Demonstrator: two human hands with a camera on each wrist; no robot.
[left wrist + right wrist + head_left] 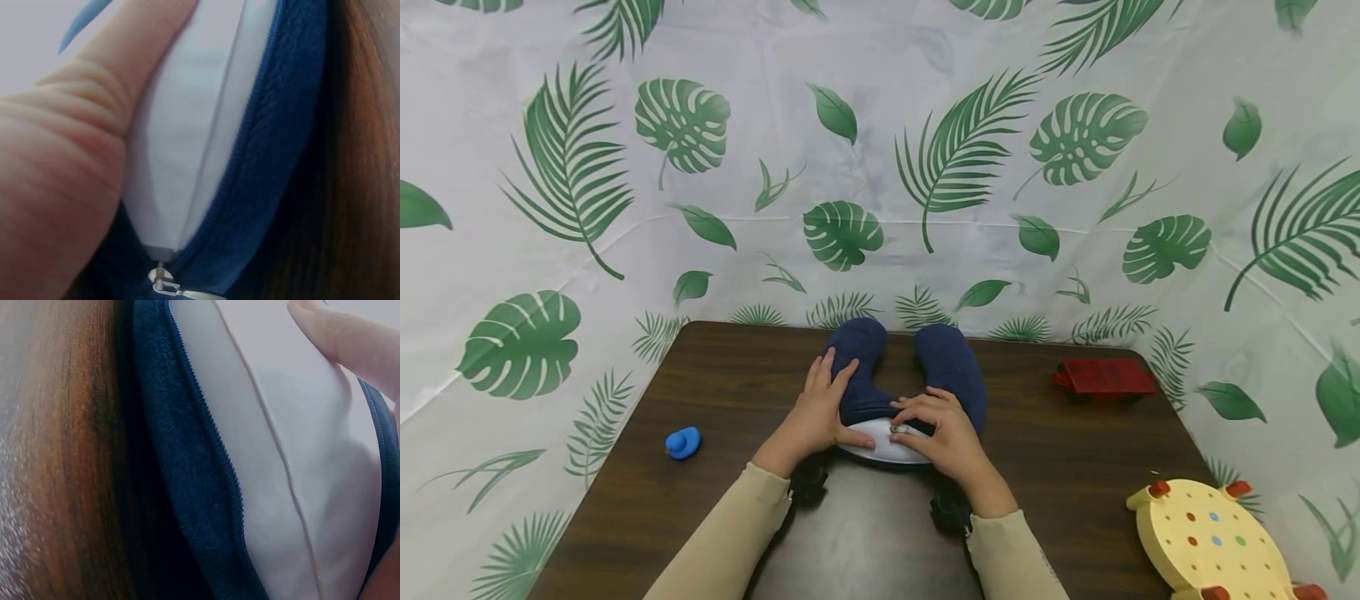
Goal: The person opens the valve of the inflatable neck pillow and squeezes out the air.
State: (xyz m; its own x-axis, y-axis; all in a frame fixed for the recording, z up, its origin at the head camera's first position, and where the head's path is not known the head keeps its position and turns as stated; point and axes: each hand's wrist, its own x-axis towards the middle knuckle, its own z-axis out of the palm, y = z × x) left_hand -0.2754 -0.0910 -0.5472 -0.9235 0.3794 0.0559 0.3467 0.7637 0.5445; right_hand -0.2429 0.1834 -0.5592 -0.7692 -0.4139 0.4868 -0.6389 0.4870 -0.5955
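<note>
A navy U-shaped neck pillow (951, 358) lies on the table with its two arms toward the wall. Its zipper (209, 419) is undone along the near curve, baring a smooth white inner pillow (883, 448) with a seam. The metal zip pull (187, 294) hangs at the left end of the opening. My left hand (816, 417) rests on the pillow's left side, fingers spread over the blue cover and thumb on the white inner. My right hand (951, 437) has bent fingers and thumb close together at the white inner, pinching a small spot there; the exact detail is hard to see.
On the dark wooden table (737, 367), a blue toy duck (682, 443) sits at left and a red toy vehicle (1105, 377) at back right. A yellow pegged board (1213, 542) stands at front right. Behind hangs a leaf-patterned sheet (760, 192).
</note>
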